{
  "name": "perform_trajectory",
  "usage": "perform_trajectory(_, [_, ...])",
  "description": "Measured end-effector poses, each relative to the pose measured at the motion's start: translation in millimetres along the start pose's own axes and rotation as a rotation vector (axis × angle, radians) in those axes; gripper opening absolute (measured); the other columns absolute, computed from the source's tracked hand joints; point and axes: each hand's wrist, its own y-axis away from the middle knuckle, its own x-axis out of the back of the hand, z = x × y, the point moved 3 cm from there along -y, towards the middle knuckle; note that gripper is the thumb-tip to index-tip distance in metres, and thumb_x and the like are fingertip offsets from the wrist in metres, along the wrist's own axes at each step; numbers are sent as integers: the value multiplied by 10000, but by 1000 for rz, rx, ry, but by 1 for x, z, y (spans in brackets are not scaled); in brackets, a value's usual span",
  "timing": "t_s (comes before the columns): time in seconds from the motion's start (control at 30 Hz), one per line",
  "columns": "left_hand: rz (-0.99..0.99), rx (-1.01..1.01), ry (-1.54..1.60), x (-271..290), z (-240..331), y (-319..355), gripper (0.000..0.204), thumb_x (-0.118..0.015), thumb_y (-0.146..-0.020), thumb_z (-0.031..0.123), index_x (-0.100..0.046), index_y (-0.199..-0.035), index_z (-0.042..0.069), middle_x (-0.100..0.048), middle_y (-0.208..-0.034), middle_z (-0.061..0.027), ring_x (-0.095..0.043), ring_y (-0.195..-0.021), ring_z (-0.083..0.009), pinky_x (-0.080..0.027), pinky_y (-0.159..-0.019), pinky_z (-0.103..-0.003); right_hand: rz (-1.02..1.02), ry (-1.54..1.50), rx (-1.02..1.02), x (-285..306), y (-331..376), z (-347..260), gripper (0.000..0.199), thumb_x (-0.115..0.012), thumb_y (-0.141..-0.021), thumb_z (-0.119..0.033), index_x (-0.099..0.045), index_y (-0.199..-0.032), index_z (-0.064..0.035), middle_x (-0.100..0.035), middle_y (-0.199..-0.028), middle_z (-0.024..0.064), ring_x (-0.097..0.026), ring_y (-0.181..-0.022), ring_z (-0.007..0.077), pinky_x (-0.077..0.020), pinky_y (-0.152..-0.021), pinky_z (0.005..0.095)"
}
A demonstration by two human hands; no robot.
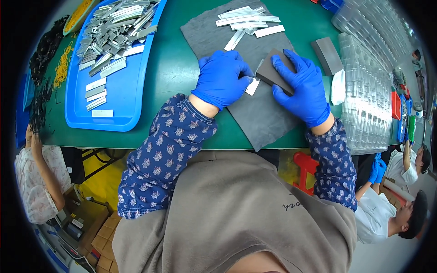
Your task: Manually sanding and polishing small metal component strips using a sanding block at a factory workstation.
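Observation:
My right hand (302, 86), in a blue glove, grips a dark grey-brown block (274, 73) that looks like a sanding block. It is tilted over a small silvery metal strip (252, 87) on the dark grey sheet (266, 120). My left hand (221, 78), also gloved in blue, is closed with thumb and fingertips at that strip. Part of the strip is hidden by the block and the fingers. Just beyond my hands, several similar metal strips (248, 19) lie in a loose pile on the sheet.
At left, a blue tray (125, 113) holds a heap of metal pieces. A second dark block (327, 55) and a white pad (338, 86) sit right of the sheet, beside stacked clear plastic trays (364, 104). Yellow bands (63, 68) lie far left. People work at both sides.

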Motion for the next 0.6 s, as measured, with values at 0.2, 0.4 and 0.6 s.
perform_trajectory(0.2, [35,-8,-30,-1,-1,2,47,-702,-729,265,-707,-734,219,-602,-859,36,-546,-939,-234,-336,-829,-453,-67,-31,41,6,13,-31,612,-711,-697,-220,-587,-1295,-177,-510,-1326,192,-539,-1070,373,-431,-927,444])
perform_trajectory(0.4, [51,-18,-25,-3,-2,2,45,-699,-727,263,-706,-734,220,-601,-860,37,-546,-943,-233,-333,-830,-459,-19,16,-31,0,16,-29,612,-700,-697,-232,-587,-1296,-178,-507,-1331,182,-537,-1082,365,-425,-930,431])
perform_trajectory(0.6, [21,-14,-24,-1,-2,2,51,-695,-733,265,-714,-748,219,-599,-865,34,-546,-951,-236,-334,-842,-456,-39,-20,27,2,9,-20,598,-697,-697,-235,-595,-1283,-170,-526,-1303,187,-545,-1053,373,-429,-924,439])
